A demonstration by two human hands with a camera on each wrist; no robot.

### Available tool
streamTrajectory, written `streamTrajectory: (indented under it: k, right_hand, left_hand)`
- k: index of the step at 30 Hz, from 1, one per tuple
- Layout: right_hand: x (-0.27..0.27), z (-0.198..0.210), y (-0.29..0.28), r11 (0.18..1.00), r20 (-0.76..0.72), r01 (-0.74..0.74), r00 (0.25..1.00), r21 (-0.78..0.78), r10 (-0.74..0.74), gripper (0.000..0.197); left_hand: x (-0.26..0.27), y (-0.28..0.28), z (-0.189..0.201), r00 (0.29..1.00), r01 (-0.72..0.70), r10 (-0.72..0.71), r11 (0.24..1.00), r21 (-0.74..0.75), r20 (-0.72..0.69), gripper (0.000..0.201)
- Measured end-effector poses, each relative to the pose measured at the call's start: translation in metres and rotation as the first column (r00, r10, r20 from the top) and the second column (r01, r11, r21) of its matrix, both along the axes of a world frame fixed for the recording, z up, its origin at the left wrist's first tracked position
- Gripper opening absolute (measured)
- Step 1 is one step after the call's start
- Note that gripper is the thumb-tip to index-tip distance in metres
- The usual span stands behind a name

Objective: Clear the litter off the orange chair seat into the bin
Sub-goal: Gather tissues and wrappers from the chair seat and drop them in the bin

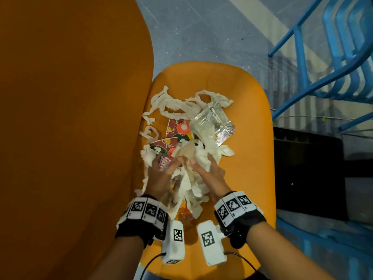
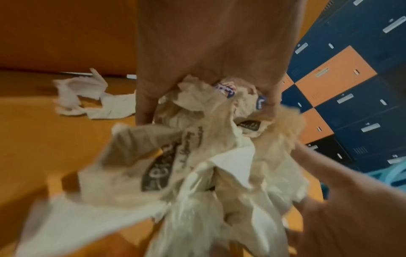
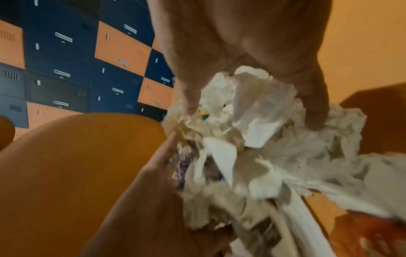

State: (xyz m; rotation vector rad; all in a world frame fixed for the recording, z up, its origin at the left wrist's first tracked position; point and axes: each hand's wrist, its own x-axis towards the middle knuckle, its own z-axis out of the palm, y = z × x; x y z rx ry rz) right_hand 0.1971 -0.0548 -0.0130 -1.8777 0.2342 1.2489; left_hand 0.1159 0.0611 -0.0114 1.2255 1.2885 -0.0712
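Two hands work one heap on the orange chair seat (image 1: 248, 168). Left hand (image 1: 161, 174) and right hand (image 1: 210, 174) sit side by side at the near middle of the seat, fingers curled into a wad of crumpled paper tissue (image 1: 191, 178); both clamp on it, as the wrist views confirm (image 2: 197, 165) (image 3: 252, 130). The wad touches the seat and trails toward the near edge. Printed wrapper scraps are bunched in with it under the left hand.

Further litter, toward the far edge of the seat:
- long twisted tissue strips (image 1: 171, 104), looping from the left side to the far right
- clear plastic cup (image 1: 203, 126) lying on a silver foil tray (image 1: 226, 128)
- red patterned paper cups (image 1: 177, 128), flattened, just left of the tray
- small orange wrapper (image 1: 186, 218) near the front edge, between the wrists.

Black bin (image 1: 306, 174) stands on the floor beside the seat's right edge. Blue metal chair (image 1: 333, 57) stands beyond it.
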Motion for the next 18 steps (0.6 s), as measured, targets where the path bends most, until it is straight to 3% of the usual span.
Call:
streamTrajectory:
  k: [2, 7, 11, 18]
  right_hand:
    - [-0.006, 0.001, 0.003, 1.0, -0.022, 0.012, 1.0, 0.021, -0.012, 0.085]
    - [-0.02, 0.004, 0.001, 0.983, -0.048, 0.114, 0.993, 0.147, -0.108, 0.077]
    - [-0.034, 0.011, -0.001, 0.95, -0.067, 0.165, 0.986, 0.265, -0.153, 0.034]
    - [-0.064, 0.021, -0.004, 0.916, -0.089, 0.266, 0.964, 0.3, -0.251, 0.041]
  left_hand:
    - [0.001, -0.01, 0.002, 0.999, 0.035, -0.035, 0.999, -0.033, 0.005, 0.081]
    - [-0.013, -0.024, -0.002, 0.996, -0.031, 0.046, 0.981, -0.189, 0.079, 0.075]
    - [-0.027, -0.026, -0.003, 0.996, -0.037, 0.056, 0.966, -0.255, 0.071, 0.082]
    - [-0.051, -0.034, 0.008, 0.989, -0.047, 0.079, 0.967, -0.251, 0.122, 0.084]
